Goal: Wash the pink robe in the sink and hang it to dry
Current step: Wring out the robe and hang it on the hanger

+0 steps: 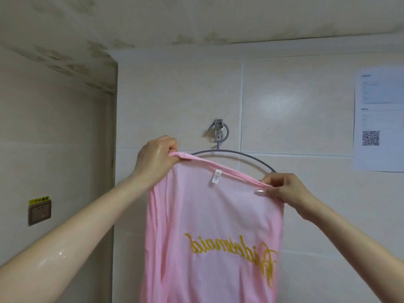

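The pink robe [218, 215] hangs down in front of the tiled wall, with gold script lettering seen mirrored and a white label near its top edge. My left hand [156, 157] grips the robe's upper left corner. My right hand [284, 189] pinches the upper right edge. A grey curved hanger [236, 154] hangs behind the robe's top edge from a metal wall hook [218, 130]. Both forearms are wet. The sink is not in view.
A printed paper notice with a QR code [378, 119] is stuck on the wall at the right. A wall socket with a yellow label [39, 211] sits on the left wall. A wall corner [115, 149] runs down just left of the robe.
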Action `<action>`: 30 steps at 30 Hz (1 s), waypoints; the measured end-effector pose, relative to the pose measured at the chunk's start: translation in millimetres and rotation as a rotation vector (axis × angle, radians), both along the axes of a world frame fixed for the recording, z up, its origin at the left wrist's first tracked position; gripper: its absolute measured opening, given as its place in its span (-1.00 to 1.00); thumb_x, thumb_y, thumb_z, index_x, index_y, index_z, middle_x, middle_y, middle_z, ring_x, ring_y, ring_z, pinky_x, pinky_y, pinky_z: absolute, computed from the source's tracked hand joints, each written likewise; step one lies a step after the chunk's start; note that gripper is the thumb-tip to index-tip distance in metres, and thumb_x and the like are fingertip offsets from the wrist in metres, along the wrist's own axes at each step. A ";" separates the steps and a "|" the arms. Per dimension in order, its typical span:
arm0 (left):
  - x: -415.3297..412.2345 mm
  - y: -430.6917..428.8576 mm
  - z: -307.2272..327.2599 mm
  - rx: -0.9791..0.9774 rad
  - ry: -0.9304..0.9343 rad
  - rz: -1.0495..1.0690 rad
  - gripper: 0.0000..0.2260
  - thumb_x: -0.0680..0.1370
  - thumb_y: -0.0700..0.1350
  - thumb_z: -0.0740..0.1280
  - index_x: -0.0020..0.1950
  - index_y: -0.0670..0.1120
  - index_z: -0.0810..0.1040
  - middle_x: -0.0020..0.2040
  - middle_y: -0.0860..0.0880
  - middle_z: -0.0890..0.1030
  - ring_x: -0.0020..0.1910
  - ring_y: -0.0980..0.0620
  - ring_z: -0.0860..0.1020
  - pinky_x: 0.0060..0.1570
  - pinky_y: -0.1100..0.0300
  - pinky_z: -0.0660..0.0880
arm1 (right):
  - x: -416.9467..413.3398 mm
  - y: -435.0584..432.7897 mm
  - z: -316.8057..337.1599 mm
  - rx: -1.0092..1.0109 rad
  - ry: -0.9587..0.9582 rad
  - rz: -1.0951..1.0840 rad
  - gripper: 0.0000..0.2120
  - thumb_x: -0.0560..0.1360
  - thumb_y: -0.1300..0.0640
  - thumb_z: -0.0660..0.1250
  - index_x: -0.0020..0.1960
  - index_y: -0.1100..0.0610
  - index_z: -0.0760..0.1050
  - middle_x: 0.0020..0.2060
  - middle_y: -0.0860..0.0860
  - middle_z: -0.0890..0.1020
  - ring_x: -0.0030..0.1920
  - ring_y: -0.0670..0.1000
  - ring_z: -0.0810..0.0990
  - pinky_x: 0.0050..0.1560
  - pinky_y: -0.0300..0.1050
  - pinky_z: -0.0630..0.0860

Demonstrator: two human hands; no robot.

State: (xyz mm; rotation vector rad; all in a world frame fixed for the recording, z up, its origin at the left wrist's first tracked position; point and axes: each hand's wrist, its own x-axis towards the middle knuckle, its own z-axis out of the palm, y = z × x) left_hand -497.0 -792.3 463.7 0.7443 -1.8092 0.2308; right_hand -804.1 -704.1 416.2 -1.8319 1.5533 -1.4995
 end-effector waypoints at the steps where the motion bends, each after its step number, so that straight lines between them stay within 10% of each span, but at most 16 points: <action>1: 3.1 -2.3 -0.4 -0.050 -0.071 0.069 -0.78 0.35 0.00 0.23 -0.43 0.05 0.23 -0.39 0.06 0.38 -0.30 -0.09 0.38 -0.34 0.12 0.19 | -4.0 3.3 1.5 0.084 -0.063 0.111 -0.71 0.13 0.06 0.64 -0.29 0.15 0.60 -0.35 0.06 0.58 -0.29 0.00 0.50 -0.34 -0.21 0.38; 6: 13.9 -21.9 -8.4 0.036 -0.370 0.209 -0.59 0.38 0.28 0.26 -0.43 0.01 0.25 -0.48 0.06 0.37 -0.41 0.01 0.37 -0.40 0.16 0.16 | -19.0 15.2 11.4 0.173 -0.174 0.321 -0.65 0.12 -0.04 0.62 -0.25 0.16 0.63 -0.30 0.07 0.64 -0.27 -0.01 0.59 -0.30 -0.28 0.50; 13: 26.1 -23.3 -53.2 0.823 -0.645 -0.306 -0.75 0.37 0.06 0.46 -0.26 -0.07 0.50 -0.37 0.14 0.48 -0.40 0.23 0.40 -0.36 0.31 0.28 | -36.7 14.0 22.7 -0.325 0.169 -0.279 -0.82 0.33 0.18 0.52 -0.34 0.11 0.53 -0.44 0.01 0.57 -0.41 -0.07 0.46 -0.37 -0.20 0.36; 18: 56.3 -30.6 -75.9 0.872 -0.100 -0.506 -0.53 0.13 0.22 0.55 -0.13 -0.05 0.66 -0.15 0.00 0.63 -0.16 0.13 0.56 -0.14 0.32 0.42 | -63.7 7.0 0.4 -0.171 0.571 -0.452 -0.46 0.35 -0.22 0.43 -0.46 0.16 0.28 -0.57 -0.02 0.30 -0.45 0.02 0.25 -0.40 -0.06 0.21; 21: 59.3 -41.3 -85.8 0.986 0.166 -0.678 -0.43 0.01 0.13 0.65 -0.14 -0.09 0.54 -0.21 -0.05 0.58 -0.24 0.09 0.56 -0.29 0.28 0.48 | -67.1 6.9 -14.7 0.080 0.168 -0.148 -0.41 0.25 -0.32 0.46 -0.43 0.05 0.18 -0.47 -0.02 0.22 -0.38 -0.02 0.18 -0.37 -0.11 0.09; 25: 63.0 -57.4 -97.9 1.072 0.438 -0.794 -0.48 0.14 -0.14 0.63 -0.01 -0.10 0.48 -0.16 -0.17 0.57 -0.30 0.01 0.58 -0.37 0.29 0.54 | -80.2 2.1 -51.9 0.278 -0.208 0.274 -0.42 0.24 -0.20 0.49 -0.05 0.30 0.58 -0.14 0.10 0.62 -0.16 0.04 0.53 -0.21 -0.17 0.43; 30: 68.0 -87.1 -113.2 1.083 0.418 -0.789 -0.83 0.37 -0.45 0.31 -0.27 -0.19 0.47 -0.33 -0.15 0.45 -0.43 0.07 0.47 -0.49 0.34 0.39 | -95.5 -11.8 -79.0 0.338 -0.258 0.283 -0.60 0.25 0.12 0.55 0.00 0.27 0.54 -0.12 0.24 0.62 -0.19 0.07 0.54 -0.29 -0.21 0.42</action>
